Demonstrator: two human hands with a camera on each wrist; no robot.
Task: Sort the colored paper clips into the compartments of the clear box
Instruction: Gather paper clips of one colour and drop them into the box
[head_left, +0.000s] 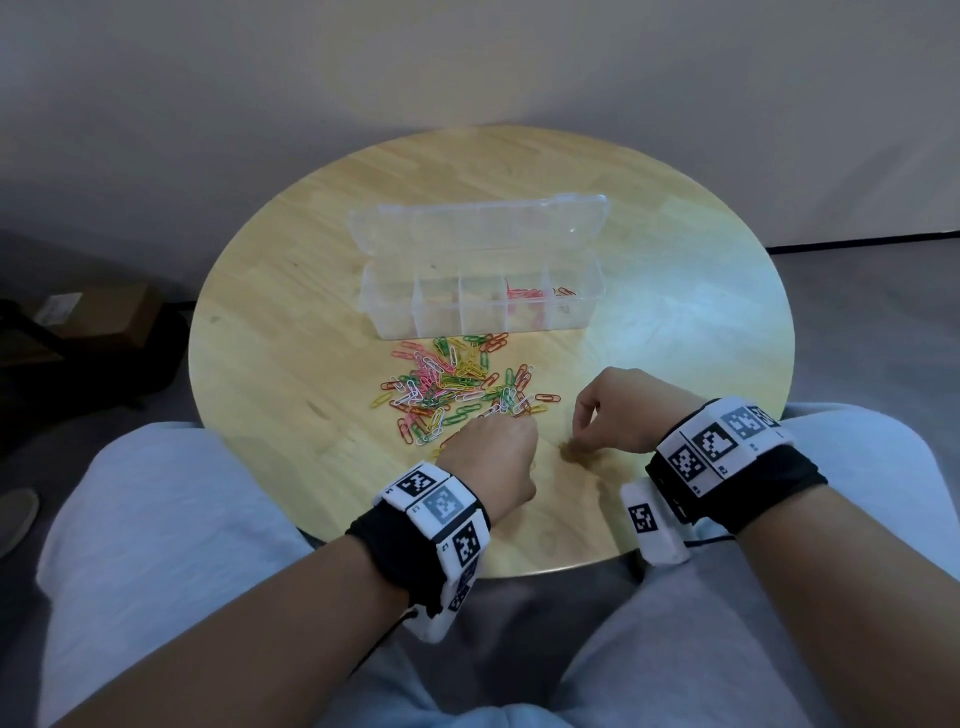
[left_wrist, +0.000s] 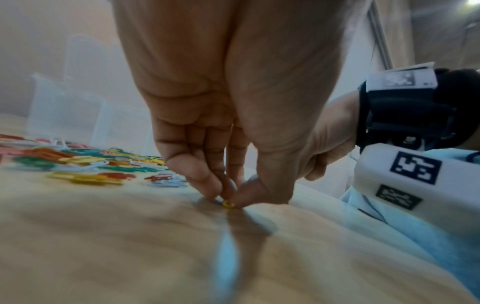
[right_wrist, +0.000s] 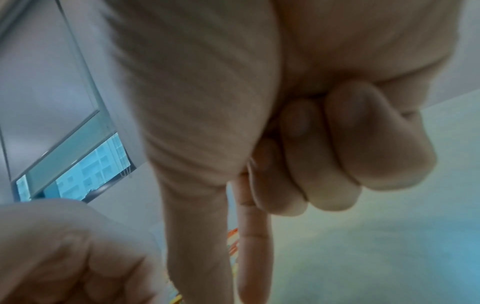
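Now I am pinching a small yellow wire paper clip off the round wooden table with my left hand, my right hand hovering half-curled and seemingly empty, before carrying it to the far clear plastic compartment box.

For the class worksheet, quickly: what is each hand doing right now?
Left hand: pinching a yellow paper clip against the table.
Right hand: fingers curled; whether it holds anything cannot be told.
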